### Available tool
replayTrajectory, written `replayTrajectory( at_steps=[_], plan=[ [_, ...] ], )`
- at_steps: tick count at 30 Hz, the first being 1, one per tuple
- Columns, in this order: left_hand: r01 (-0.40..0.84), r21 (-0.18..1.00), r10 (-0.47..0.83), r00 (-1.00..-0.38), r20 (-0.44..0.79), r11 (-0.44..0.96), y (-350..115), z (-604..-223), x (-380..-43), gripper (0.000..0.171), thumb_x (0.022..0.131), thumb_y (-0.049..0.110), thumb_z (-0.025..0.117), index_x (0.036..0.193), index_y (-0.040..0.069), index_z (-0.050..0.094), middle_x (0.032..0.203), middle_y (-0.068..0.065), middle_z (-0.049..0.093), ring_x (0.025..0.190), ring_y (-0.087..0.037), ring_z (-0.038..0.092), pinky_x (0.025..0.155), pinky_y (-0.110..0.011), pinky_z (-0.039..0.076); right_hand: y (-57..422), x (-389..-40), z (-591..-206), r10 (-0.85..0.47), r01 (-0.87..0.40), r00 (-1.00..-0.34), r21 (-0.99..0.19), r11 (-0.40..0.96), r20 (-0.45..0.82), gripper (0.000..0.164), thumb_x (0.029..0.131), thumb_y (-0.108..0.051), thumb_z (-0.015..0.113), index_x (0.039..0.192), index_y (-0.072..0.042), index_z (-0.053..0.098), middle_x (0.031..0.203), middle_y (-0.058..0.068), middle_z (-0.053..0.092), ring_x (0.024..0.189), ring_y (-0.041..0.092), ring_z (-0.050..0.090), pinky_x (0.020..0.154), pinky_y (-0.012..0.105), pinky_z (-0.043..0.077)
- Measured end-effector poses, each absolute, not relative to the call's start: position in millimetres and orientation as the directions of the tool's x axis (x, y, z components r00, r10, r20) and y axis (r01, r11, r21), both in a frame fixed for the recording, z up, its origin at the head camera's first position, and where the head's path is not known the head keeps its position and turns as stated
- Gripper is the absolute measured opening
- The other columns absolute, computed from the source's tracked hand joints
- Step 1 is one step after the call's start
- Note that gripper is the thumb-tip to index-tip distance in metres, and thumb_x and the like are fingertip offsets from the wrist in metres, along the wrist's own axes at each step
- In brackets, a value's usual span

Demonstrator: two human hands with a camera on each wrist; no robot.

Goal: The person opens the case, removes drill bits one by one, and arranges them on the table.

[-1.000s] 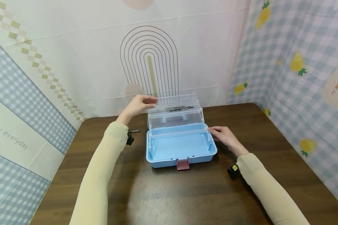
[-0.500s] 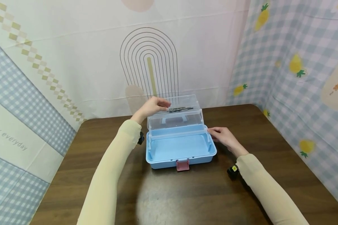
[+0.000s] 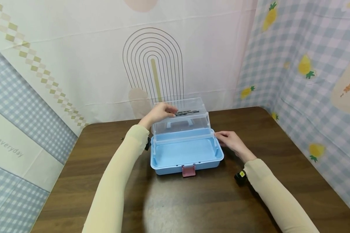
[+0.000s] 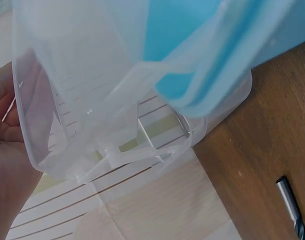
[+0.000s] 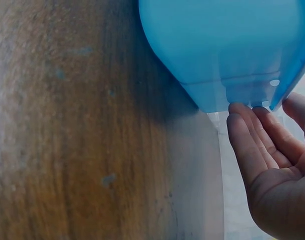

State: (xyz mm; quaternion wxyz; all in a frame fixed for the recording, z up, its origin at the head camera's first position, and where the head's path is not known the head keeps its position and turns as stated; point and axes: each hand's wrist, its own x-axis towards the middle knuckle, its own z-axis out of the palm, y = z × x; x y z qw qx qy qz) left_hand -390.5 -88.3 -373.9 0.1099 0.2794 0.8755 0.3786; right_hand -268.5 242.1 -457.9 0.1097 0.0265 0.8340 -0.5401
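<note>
A blue plastic toolbox [image 3: 189, 150] stands with its clear lid raised and its clear tray [image 3: 182, 124] lifted out over the base. Several drill bits [image 3: 188, 113] lie together in the upper clear part. My left hand [image 3: 161, 111] reaches over the left end of it, fingers bent; a thin metal drill bit [image 4: 9, 109] shows between them in the left wrist view. My right hand [image 3: 228, 139] holds the box's right end, with fingertips on the blue side and thumb [image 5: 297, 106] at the rim in the right wrist view.
Another drill bit [image 4: 289, 200] lies on the brown wooden table [image 3: 192, 200] left of the box, mostly behind the left sleeve in the head view. A red latch [image 3: 188, 170] hangs open at the box's front. Patterned cloth [image 3: 215, 48] hangs close behind.
My left hand has moved right, from the left edge of the clear lid to beside the drill bits. My right hand has stayed at the box's right end.
</note>
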Motion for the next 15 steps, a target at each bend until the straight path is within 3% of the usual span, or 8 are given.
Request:
replayTrajectory(
  at_steps=[6, 15],
  plan=[
    [0.453, 0.671, 0.587, -0.809, 0.032, 0.587, -86.5, -372.2, -390.8, 0.03, 0.097, 0.005, 0.067, 0.126, 0.003, 0.069, 0.123, -0.012, 0.07, 0.114, -0.024, 0.065, 0.095, -0.035, 0.052, 243.2, -269.1, -456.9, -0.074, 0.154, -0.976, -0.893, 0.423, -0.203, 0.057, 0.103, -0.04, 0.058, 0.139, 0.005, 0.056, 0.138, 0.026, 0.057, 0.121, 0.035, 0.061, 0.096, 0.041, 0.052],
    [0.421, 0.647, 0.555, -0.832, -0.003, 0.636, -83.0, -372.9, -389.1, 0.027, 0.096, 0.003, 0.067, 0.123, 0.003, 0.071, 0.121, -0.012, 0.071, 0.112, -0.025, 0.066, 0.094, -0.035, 0.053, 242.7, -269.0, -459.4, -0.073, 0.157, -0.976, -0.896, 0.416, -0.204, 0.056, 0.104, -0.038, 0.057, 0.139, 0.005, 0.056, 0.139, 0.026, 0.056, 0.121, 0.035, 0.061, 0.096, 0.04, 0.052]
  ],
)
